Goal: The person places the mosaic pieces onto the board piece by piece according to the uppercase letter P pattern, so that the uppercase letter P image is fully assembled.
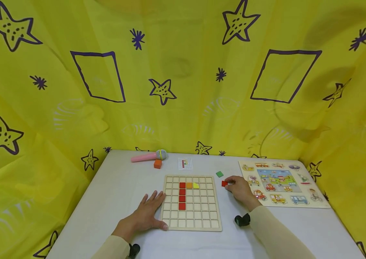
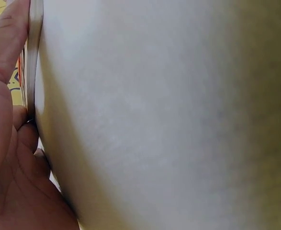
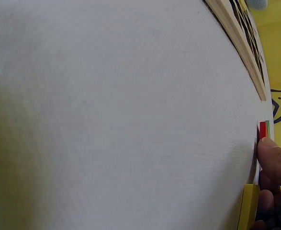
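A wooden grid board (image 1: 189,216) lies on the table. In it, several red tiles (image 1: 182,199) form a column, with an orange tile (image 1: 189,185) and a yellow tile (image 1: 196,185) to the right of the top one. My left hand (image 1: 145,212) rests along the board's left edge, thumb at the near left corner and fingers spread. Right of the board, my right hand (image 1: 241,190) pinches a red tile (image 1: 224,183) between thumb and fingertips; the right wrist view also shows this red tile (image 3: 263,129) at the thumb tip. A green tile (image 1: 219,174) lies just beyond.
Behind the board lies a small pattern card (image 1: 185,164). An orange block (image 1: 158,164) and a pink toy microphone (image 1: 149,156) are at the back left. A picture puzzle board (image 1: 312,203) with vehicles occupies the right side, close to my right hand. Yellow cloth (image 1: 183,122) surrounds the table.
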`<action>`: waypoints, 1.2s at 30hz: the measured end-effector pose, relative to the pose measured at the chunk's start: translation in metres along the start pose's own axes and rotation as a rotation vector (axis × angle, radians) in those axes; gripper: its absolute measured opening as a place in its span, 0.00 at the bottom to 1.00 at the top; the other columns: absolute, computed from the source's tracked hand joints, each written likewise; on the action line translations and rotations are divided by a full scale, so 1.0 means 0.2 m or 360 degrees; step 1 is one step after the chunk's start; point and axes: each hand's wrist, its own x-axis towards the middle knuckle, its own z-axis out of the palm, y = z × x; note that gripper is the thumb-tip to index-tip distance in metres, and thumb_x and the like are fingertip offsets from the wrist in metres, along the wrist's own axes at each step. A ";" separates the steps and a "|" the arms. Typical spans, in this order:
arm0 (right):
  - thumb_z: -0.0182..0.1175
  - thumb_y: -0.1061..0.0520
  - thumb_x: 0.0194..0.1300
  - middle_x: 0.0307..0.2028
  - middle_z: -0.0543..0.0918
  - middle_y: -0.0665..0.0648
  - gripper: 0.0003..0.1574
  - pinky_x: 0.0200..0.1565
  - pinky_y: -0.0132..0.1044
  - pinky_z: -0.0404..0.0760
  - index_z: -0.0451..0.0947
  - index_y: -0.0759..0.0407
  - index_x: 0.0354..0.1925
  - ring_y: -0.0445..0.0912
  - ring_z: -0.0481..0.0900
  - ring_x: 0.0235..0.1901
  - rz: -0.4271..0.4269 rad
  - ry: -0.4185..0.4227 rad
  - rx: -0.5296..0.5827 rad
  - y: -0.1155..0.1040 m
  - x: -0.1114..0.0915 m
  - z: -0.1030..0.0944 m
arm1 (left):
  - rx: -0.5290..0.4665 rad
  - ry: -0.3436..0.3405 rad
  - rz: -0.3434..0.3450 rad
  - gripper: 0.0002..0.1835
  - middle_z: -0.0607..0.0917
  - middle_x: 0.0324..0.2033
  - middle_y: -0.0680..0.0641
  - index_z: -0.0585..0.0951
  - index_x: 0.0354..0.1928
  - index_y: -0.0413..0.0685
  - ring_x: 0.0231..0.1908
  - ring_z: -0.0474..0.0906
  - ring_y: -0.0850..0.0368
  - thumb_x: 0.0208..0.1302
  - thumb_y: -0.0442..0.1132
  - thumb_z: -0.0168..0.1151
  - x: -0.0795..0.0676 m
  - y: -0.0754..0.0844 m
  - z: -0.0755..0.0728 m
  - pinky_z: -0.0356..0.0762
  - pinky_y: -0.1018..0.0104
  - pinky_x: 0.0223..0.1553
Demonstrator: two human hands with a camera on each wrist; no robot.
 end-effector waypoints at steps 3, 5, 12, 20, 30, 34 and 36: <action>0.65 0.64 0.70 0.50 0.86 0.66 0.15 0.54 0.53 0.81 0.83 0.68 0.54 0.55 0.80 0.47 -0.0009 0.0007 0.0015 0.00 -0.01 0.00 | -0.0004 -0.0001 -0.0006 0.66 0.58 0.83 0.41 0.58 0.83 0.41 0.84 0.43 0.38 0.48 0.61 0.83 0.00 0.00 0.00 0.34 0.35 0.82; 0.64 0.64 0.71 0.50 0.86 0.65 0.16 0.54 0.52 0.81 0.82 0.68 0.55 0.55 0.80 0.48 -0.0022 0.0026 0.0035 0.00 -0.01 0.00 | -0.0008 -0.0004 -0.0012 0.66 0.58 0.83 0.41 0.58 0.83 0.41 0.84 0.43 0.38 0.48 0.61 0.83 0.00 0.00 0.00 0.33 0.35 0.83; 0.63 0.64 0.73 0.48 0.85 0.64 0.18 0.45 0.37 0.80 0.81 0.65 0.59 0.54 0.79 0.47 0.0015 0.0121 0.0163 0.00 -0.01 0.00 | -0.0024 -0.0008 -0.0023 0.66 0.57 0.83 0.41 0.58 0.83 0.42 0.84 0.43 0.39 0.47 0.61 0.83 0.00 0.01 0.00 0.32 0.35 0.83; 0.64 0.64 0.74 0.49 0.86 0.65 0.17 0.38 0.27 0.81 0.82 0.64 0.59 0.52 0.81 0.46 0.0007 0.0186 0.0316 -0.03 -0.04 0.01 | -0.0018 -0.0006 -0.0022 0.66 0.57 0.83 0.41 0.58 0.83 0.42 0.84 0.43 0.38 0.47 0.61 0.83 0.00 0.00 0.00 0.33 0.35 0.82; 0.66 0.67 0.71 0.43 0.88 0.63 0.15 0.34 0.27 0.79 0.83 0.66 0.55 0.45 0.80 0.39 -0.0055 0.0219 0.0446 -0.08 -0.07 0.04 | -0.0007 -0.0014 -0.0021 0.66 0.58 0.83 0.41 0.58 0.83 0.42 0.84 0.43 0.38 0.48 0.61 0.83 -0.01 0.01 -0.01 0.34 0.35 0.83; 0.66 0.67 0.71 0.43 0.88 0.64 0.15 0.35 0.28 0.79 0.82 0.66 0.55 0.46 0.81 0.38 -0.0066 0.0214 0.0442 -0.09 -0.09 0.06 | 0.0024 -0.0018 -0.0018 0.66 0.58 0.83 0.41 0.58 0.83 0.42 0.84 0.44 0.39 0.48 0.62 0.83 0.00 0.01 -0.01 0.34 0.35 0.83; 0.67 0.67 0.70 0.42 0.88 0.63 0.15 0.35 0.27 0.79 0.83 0.66 0.54 0.45 0.81 0.38 -0.0062 0.0210 0.0454 -0.10 -0.09 0.07 | 0.0042 -0.0024 -0.0021 0.67 0.58 0.83 0.42 0.58 0.83 0.43 0.84 0.44 0.39 0.47 0.62 0.83 0.00 0.01 -0.01 0.34 0.35 0.83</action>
